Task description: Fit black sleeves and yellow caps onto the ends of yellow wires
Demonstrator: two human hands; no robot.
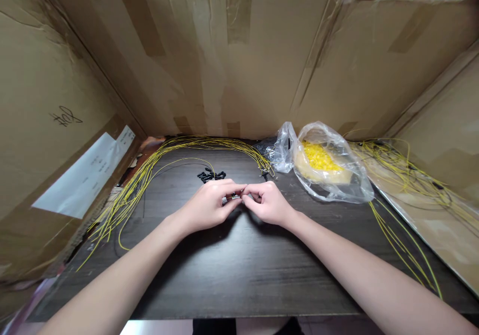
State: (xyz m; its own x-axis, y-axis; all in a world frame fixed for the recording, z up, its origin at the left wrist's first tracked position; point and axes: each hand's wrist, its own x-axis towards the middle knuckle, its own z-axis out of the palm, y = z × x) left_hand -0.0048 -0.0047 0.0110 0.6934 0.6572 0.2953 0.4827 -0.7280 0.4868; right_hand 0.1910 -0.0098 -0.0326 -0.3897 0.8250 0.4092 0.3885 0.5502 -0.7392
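Note:
My left hand (209, 205) is closed in a pinch, with a small black and pale part (234, 195) between thumb and fingers. Its exact kind is too small to tell. Fingertip to fingertip with it, my right hand (270, 203) pinches at the same spot; whatever it grips is hidden by the fingers. Just beyond the left hand lies a small pile of black pieces (211, 175). A bundle of thin yellow wires (202, 143) arcs behind both hands, its right end lying beyond my right hand near a small black piece (265, 175).
A clear plastic bag (359, 182) of small yellow pieces (321, 156) stands back right, beside another crumpled clear bag (283, 148). More yellow wires (406, 170) tangle on cardboard at the right. Tall cardboard walls (209, 65) enclose the dark table (239, 275) on three sides.

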